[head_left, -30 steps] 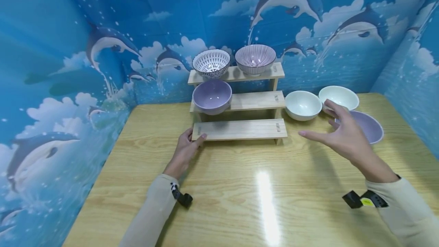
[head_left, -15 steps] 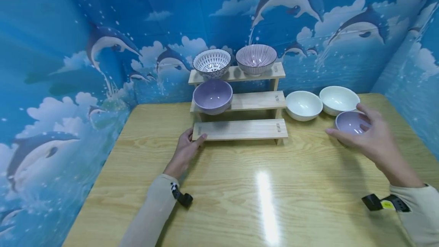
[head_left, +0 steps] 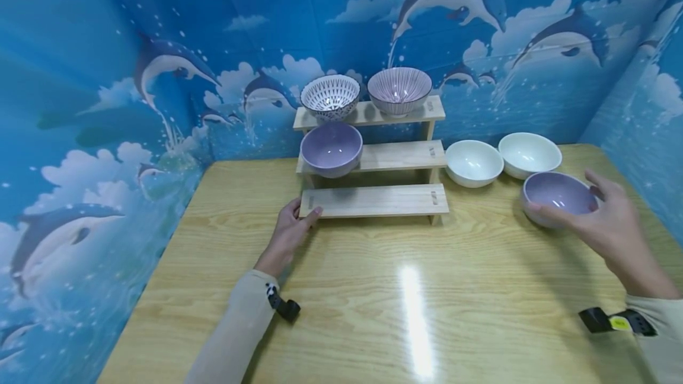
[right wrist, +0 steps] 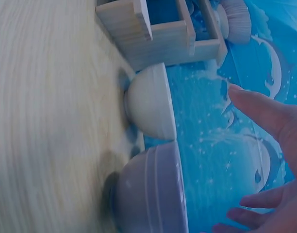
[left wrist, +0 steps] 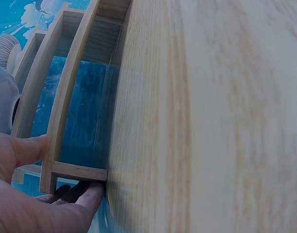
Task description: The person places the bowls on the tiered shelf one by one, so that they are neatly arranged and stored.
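Note:
In the head view my left hand (head_left: 288,233) grips the left end of the three-step wooden rack (head_left: 373,200), at its lowest step. The left wrist view has the thumb (left wrist: 29,149) on that step and the fingertips (left wrist: 91,196) against its end support. My right hand (head_left: 613,227) hovers over the right side of a purple bowl (head_left: 557,194), thumb and fingers spread apart. The right wrist view leaves a gap between this hand and the purple bowl (right wrist: 151,191). Another purple bowl (head_left: 331,150) sits at the left of the middle step.
On the top step stand a black-and-white patterned bowl (head_left: 329,98) and a purple-striped bowl (head_left: 399,92). Two white bowls (head_left: 474,163) are on the table (head_left: 341,307), right of the rack. A blue dolphin-print cloth (head_left: 256,10) hangs behind.
My right hand has moved right, from in front of the white bowls to over the right-hand purple bowl. The left hand keeps its grip on the rack.

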`<state>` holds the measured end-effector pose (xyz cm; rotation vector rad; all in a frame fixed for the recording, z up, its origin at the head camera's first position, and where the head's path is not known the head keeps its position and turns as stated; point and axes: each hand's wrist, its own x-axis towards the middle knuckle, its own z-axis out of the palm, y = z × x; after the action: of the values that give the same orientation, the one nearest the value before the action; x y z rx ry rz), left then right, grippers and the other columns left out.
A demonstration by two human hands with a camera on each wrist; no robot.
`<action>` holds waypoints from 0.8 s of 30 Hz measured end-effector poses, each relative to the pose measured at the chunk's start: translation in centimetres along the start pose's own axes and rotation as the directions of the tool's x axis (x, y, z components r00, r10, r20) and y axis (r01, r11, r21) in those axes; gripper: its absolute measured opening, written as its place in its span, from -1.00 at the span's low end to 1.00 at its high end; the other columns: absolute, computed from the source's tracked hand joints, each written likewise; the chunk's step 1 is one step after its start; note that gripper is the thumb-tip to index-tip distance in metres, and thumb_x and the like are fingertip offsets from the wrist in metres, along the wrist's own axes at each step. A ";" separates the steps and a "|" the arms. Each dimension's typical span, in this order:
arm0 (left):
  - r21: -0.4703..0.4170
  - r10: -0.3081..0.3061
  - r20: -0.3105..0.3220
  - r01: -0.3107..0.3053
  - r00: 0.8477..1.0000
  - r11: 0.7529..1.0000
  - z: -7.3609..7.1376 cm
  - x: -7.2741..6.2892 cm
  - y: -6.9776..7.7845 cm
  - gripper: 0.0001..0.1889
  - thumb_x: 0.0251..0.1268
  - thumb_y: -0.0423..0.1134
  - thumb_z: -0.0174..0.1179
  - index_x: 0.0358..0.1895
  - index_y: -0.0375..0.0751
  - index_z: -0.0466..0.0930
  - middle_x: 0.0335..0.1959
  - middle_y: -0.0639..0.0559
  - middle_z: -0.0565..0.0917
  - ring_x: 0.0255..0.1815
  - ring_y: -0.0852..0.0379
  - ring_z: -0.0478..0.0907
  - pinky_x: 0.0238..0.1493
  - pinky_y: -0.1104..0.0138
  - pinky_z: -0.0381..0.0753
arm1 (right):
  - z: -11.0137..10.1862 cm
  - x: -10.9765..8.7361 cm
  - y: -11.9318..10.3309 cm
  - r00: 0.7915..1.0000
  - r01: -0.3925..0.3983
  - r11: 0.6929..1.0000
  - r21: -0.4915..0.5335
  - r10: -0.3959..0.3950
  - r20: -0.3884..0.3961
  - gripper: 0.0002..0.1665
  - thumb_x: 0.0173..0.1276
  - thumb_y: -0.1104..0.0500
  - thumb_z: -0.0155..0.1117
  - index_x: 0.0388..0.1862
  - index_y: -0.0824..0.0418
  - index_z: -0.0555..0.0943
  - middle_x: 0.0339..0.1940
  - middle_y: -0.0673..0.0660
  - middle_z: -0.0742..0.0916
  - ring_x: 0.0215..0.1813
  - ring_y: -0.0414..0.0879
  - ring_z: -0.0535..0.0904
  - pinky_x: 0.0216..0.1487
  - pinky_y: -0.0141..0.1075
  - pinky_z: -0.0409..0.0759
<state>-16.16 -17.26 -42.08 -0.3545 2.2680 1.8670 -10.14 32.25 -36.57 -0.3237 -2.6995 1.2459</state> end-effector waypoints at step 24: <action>0.007 -0.002 -0.002 0.002 1.000 1.000 0.0 0.0 0.1 -0.24 0.47 -0.13 0.26 0.58 -0.24 0.10 0.51 -0.14 0.33 0.45 -0.01 0.36 0.42 0.21 0.40 | 0.0 1.2 3.2 0.996 -0.082 0.996 -0.019 0.083 0.016 0.41 0.23 -0.07 0.54 0.63 0.42 -0.24 0.56 0.63 -0.02 0.45 0.62 0.07 0.23 0.50 0.26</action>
<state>-16.15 -17.28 -41.99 -0.3576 2.2745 1.8584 -10.86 34.55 -38.97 -0.4334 -2.7393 1.2508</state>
